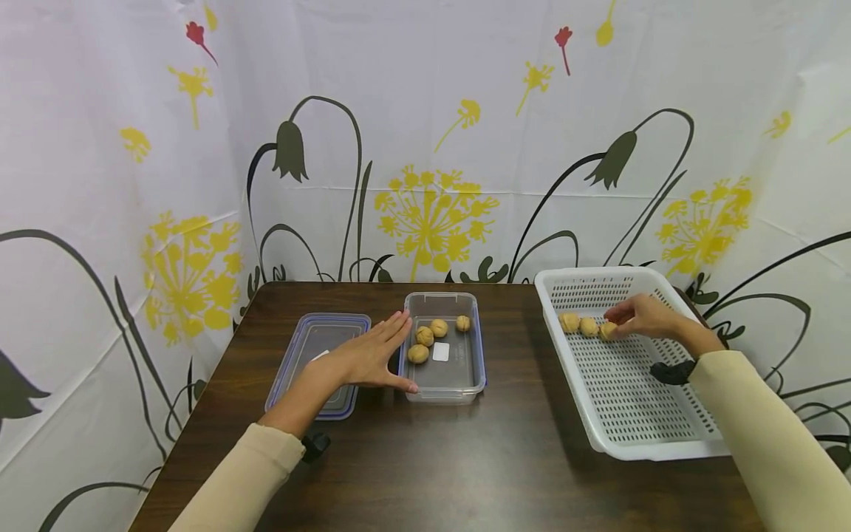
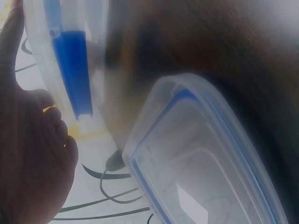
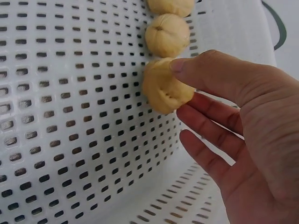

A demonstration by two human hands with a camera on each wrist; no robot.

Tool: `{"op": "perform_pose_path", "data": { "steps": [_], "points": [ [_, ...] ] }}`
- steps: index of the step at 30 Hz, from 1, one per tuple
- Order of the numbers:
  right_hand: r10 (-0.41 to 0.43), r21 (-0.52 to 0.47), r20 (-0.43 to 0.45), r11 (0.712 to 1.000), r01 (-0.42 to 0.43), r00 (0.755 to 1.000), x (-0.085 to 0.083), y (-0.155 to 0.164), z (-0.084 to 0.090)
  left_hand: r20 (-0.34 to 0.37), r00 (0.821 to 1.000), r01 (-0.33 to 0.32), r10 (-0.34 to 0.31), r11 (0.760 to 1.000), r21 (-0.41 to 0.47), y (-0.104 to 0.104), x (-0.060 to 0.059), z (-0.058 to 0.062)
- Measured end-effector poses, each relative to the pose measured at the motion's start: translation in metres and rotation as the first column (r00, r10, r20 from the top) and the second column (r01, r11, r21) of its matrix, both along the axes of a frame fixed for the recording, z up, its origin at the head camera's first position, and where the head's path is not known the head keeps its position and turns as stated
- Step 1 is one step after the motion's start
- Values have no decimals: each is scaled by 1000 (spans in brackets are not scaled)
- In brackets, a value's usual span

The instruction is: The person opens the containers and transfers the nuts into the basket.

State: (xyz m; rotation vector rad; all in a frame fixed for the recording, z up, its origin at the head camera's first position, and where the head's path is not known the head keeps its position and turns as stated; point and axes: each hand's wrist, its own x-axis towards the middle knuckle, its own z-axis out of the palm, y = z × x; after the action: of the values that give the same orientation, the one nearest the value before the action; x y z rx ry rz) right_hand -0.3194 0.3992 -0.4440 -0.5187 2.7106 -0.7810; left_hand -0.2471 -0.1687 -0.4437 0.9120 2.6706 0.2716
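My right hand [image 1: 628,319] reaches into a white perforated basket [image 1: 638,414] and pinches a tan walnut [image 1: 607,330] between thumb and fingers. In the right wrist view the right hand [image 3: 187,91] has its thumb on top of this walnut [image 3: 163,88]. Two more walnuts [image 1: 578,324] lie in a row to its left. A clear plastic container [image 1: 459,369] with several walnuts [image 1: 425,338] stands mid-table. My left hand [image 1: 379,356] lies flat, fingers straight, against the container's left wall. In the left wrist view the left hand [image 2: 28,154] lies beside the container's blue clasp [image 2: 70,70].
The container's blue-rimmed lid [image 1: 319,362] lies flat on the dark wooden table [image 1: 465,458], under my left wrist; the left wrist view shows the lid [image 2: 205,163] close up. A flowered white curtain [image 1: 425,148] closes in the back and both sides.
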Motion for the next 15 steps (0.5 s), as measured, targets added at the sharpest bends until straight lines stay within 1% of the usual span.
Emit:
{"op": "perform_pose_path", "data": {
  "steps": [3,6,11,15],
  "points": [
    [18,2,-51,1000,-18,999,1,-3,5,1,1000,3,-3,1000,0,0,-1,0],
    [33,-30,-94,999,-36,995,2,-7,12,3,1000,4,-4,1000,-1,0,0,1],
    [20,-75,-141,997,-30,990,2,-16,24,-1,1000,6,-6,1000,6,0,1,1],
    [15,-91,-181,995,-32,983,3,-23,33,1,1000,4,-4,1000,12,1,1,2]
  ]
}}
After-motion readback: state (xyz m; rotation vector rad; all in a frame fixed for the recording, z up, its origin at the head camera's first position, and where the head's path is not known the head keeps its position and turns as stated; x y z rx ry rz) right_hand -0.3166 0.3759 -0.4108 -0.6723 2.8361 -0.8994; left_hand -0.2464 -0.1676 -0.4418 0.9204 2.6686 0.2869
